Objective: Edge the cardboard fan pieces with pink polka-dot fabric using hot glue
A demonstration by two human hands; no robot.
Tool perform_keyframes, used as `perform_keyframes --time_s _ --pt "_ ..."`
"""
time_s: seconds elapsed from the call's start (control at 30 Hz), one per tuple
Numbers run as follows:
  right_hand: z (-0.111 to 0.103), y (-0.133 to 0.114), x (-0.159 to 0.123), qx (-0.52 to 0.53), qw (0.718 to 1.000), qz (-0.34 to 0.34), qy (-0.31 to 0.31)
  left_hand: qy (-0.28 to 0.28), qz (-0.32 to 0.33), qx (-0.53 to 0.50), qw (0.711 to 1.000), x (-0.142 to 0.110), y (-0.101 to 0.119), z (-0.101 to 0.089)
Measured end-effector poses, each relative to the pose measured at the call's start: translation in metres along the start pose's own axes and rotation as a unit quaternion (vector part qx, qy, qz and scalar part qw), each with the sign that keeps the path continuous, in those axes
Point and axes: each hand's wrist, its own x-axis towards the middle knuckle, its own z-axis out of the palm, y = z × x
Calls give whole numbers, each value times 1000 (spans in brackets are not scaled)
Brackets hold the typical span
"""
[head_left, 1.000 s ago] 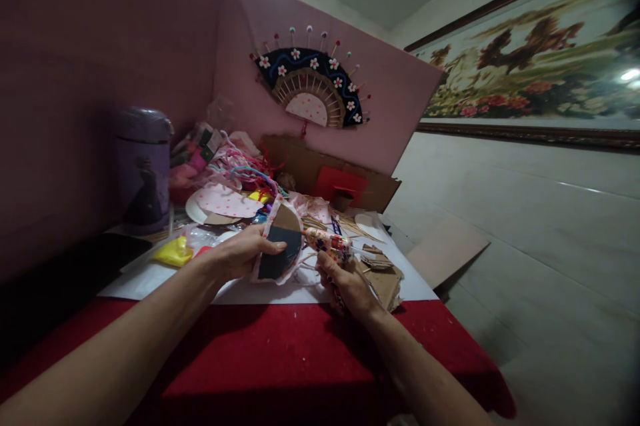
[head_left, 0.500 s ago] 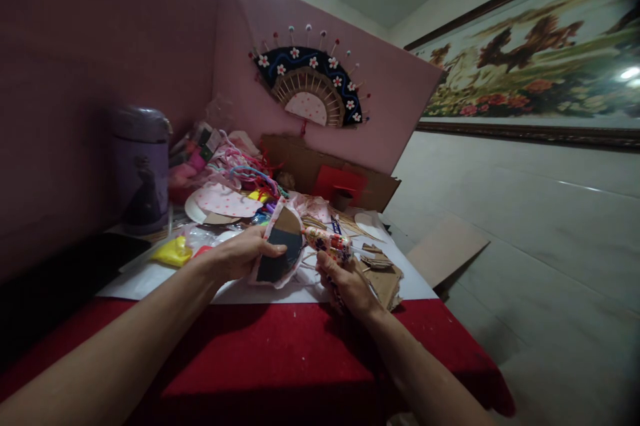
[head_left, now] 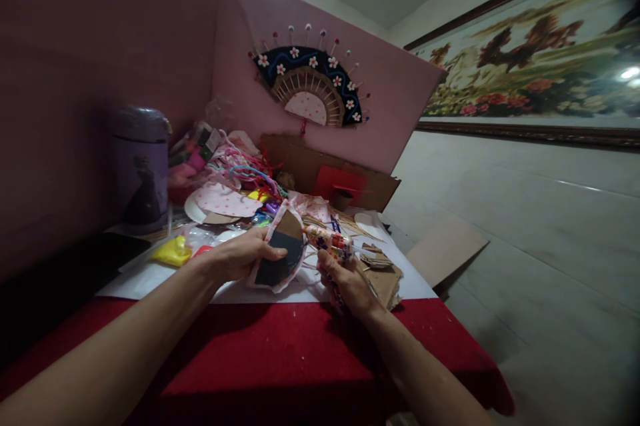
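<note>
My left hand (head_left: 237,255) grips a fan-shaped cardboard piece (head_left: 280,249), black and brown with a pale patterned fabric edge, holding it tilted over the white sheet (head_left: 150,277). My right hand (head_left: 345,285) is closed round a glue gun (head_left: 327,241) with a flowery patterned body. The gun's tip points left at the right edge of the cardboard piece and looks to touch it. Both hands hover just above the table with the red cloth (head_left: 280,353).
A purple lidded jar (head_left: 143,169) stands at the left. Craft clutter of ribbons, paper plates and a yellow item (head_left: 173,251) fills the back. Cardboard scraps (head_left: 385,276) lie right of my hand. A decorated fan (head_left: 310,86) hangs on the pink board.
The cardboard piece has tipped slightly in my left hand and my right hand with the glue gun has shifted a little along its edge.
</note>
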Motion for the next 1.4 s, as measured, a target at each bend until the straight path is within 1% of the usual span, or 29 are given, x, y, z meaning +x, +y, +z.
perform_keyframes --time_s 0.1,0.23,0.37,0.47,0.57,0.83,1.0,1.17,1.4 --pt "0 0 0 -6 1000 3 -3 9 -12 4 1000 -1 1 2" --pt "1 -1 -1 -1 1000 10 9 13 -20 5 1000 -3 2 4" --pt "1 -2 -2 8 1000 11 15 1 -17 5 1000 -3 2 4" --pt "1 -2 -2 12 1000 12 9 -10 -19 -1 1000 -2 1 3" --pt "1 -2 -2 8 1000 8 0 2 -23 -1 1000 -1 0 2" --pt "2 -4 -3 5 1000 12 -3 -9 7 -33 999 2 -1 -2" --pt "3 -4 -3 -9 1000 8 7 14 20 -38 999 1 1 -1" --pt "3 -5 -3 -1 1000 1 -1 36 20 -40 998 0 5 2" --pt "3 -3 -2 8 1000 21 -1 35 22 -42 998 0 7 2"
